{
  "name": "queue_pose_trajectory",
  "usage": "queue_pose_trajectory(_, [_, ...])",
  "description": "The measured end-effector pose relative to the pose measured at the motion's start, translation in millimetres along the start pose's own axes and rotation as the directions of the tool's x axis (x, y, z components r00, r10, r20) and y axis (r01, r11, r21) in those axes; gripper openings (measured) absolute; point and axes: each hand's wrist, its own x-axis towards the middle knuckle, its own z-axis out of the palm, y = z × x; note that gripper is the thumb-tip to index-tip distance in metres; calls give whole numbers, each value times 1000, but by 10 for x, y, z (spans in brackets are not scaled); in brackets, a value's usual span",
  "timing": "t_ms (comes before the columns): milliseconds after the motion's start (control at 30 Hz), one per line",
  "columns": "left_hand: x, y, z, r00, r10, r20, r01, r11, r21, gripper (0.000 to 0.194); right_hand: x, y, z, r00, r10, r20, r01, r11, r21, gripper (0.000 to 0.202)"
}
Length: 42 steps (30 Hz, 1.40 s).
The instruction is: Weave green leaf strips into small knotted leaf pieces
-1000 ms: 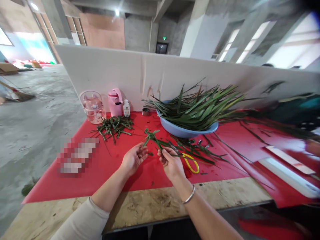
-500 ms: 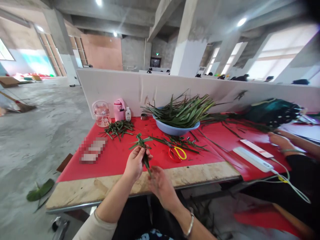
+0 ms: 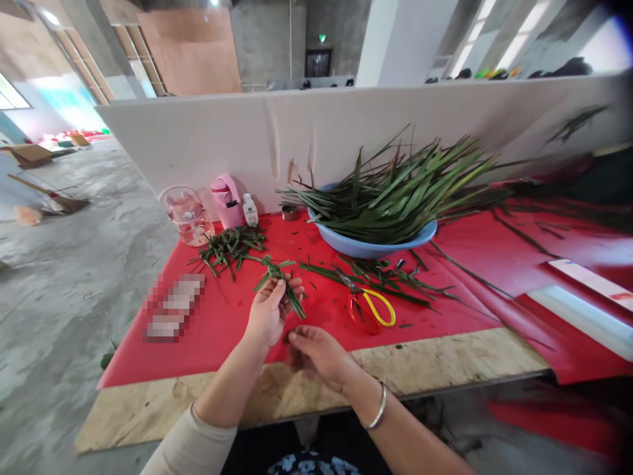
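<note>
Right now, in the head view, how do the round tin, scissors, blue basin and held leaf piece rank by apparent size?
1. Blue basin, clearly largest
2. Scissors and held leaf piece: too alike to rank
3. Round tin, smallest

Noted at centre: green leaf piece (image 3: 273, 269). Logged right of centre: darker green leaves (image 3: 395, 204), some yellowish, in plain light-blue basin (image 3: 351, 246). Recorded below basin: scissors (image 3: 359, 291) with one red handle, one yellow, grey blades. Found across lower half: plain red covering (image 3: 225, 336), mottled tan surface (image 3: 445, 356). Observed at bottom: dark cloth (image 3: 311, 464), pale-blue patches.
</note>
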Motion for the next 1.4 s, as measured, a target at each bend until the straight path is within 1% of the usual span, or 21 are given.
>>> queue_pose_trajectory(100, [182,33,-9,996,-66,-53,66,998,6,10,133,-23,-160,996,11,-85,-7,999,48,44])
queue_pose_trajectory(233, [332,14,-2,978,-173,-117,168,984,-51,12,254,-52,-360,992,-8,-123,19,996,83,44])
queue_pose_trajectory(367, [436,-65,-23,963,-215,-165,205,976,-78,12,332,-72,-421,981,25,-192,-5,994,105,45])
queue_pose_trajectory(500, [511,-126,-102,952,-220,-213,216,976,-42,8,354,-117,-416,955,0,-297,24,997,76,42])
queue_pose_trajectory(633, [539,-148,-151,952,-208,-224,203,978,-44,6,387,-117,-399,949,19,-316,-23,1000,-8,38])
queue_pose_trajectory(733, [542,-157,-162,949,-211,-235,196,977,-85,6,438,-54,-384,951,27,-309,-74,987,-140,36])
queue_pose_trajectory(833, [539,-181,-189,954,-185,-235,172,982,-76,1,463,-11,-370,957,27,-288,-115,949,-294,36])
queue_pose_trajectory(867, [537,-192,-205,958,-167,-232,158,986,-58,4,459,-17,-363,958,-13,-286,-95,927,-363,34])
queue_pose_trajectory(900, [536,-204,-223,963,-142,-228,137,990,-35,8,451,-36,-354,954,-86,-286,-53,894,-445,30])
queue_pose_trajectory(933, [536,-216,-243,968,-110,-224,112,994,-6,13,441,-68,-343,940,-190,-284,7,843,-538,25])
queue_pose_trajectory(967, [537,-227,-263,973,-80,-217,88,996,26,17,430,-110,-329,911,-310,-272,71,769,-636,23])
queue_pose_trajectory(1000, [539,-236,-281,977,-56,-207,69,996,55,21,422,-159,-312,868,-429,-248,127,676,-725,28])
queue_pose_trajectory(1033, [540,-245,-296,979,-35,-199,52,996,79,24,420,-211,-292,820,-530,-215,165,579,-799,35])
queue_pose_trajectory(1067, [541,-252,-307,981,-19,-195,38,995,95,25,425,-260,-270,779,-602,-176,184,487,-854,37])
queue_pose_trajectory(1100, [542,-257,-311,981,-9,-194,30,994,104,26,438,-305,-249,751,-647,-134,194,410,-891,32])
queue_pose_trajectory(1133, [541,-259,-310,980,-4,-198,25,994,104,26,458,-341,-229,738,-668,-92,206,354,-912,24])
queue_pose_trajectory(1200, [536,-255,-296,979,-4,-202,21,996,84,24,519,-391,-203,750,-661,-27,238,307,-922,11])
queue_pose_trajectory(1233, [532,-246,-285,980,-12,-198,26,997,70,23,555,-405,-198,764,-645,-8,254,312,-916,10])
queue_pose_trajectory(1300, [523,-217,-269,983,-54,-177,60,998,30,20,629,-422,-206,787,-617,-15,272,369,-889,9])
queue_pose_trajectory(1333, [517,-200,-267,982,-82,-168,84,996,6,21,665,-426,-217,798,-601,-39,272,417,-867,8])
queue_pose_trajectory(1400, [504,-167,-277,977,-141,-159,137,990,-37,22,729,-429,-247,829,-549,-109,262,552,-792,9])
